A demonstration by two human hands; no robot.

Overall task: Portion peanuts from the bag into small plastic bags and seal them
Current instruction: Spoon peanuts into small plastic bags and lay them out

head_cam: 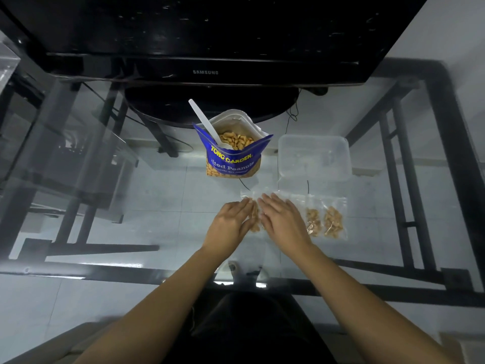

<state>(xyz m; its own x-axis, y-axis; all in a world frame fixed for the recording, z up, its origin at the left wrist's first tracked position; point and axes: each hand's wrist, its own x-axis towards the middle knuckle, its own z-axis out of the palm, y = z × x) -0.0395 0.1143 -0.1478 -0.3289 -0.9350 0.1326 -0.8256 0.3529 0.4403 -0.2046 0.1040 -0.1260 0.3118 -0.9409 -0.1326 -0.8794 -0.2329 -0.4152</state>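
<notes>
I note the left hand (231,222) and right hand (282,219) both flat, fingers straight, palms down. They press on a small clear plastic bag of peanuts (254,218) lying on the glass bench (157,193); neither grips it.

Just right of the right hand lie two filled clear bags (323,222), side by side.

Beyond the hands, the blue foil peanut bag (233,158) stands open, with a white plastic spoon (206,122) leaning in its mouth.

A clear rectangular plastic container (315,157) sits to its right.
</notes>
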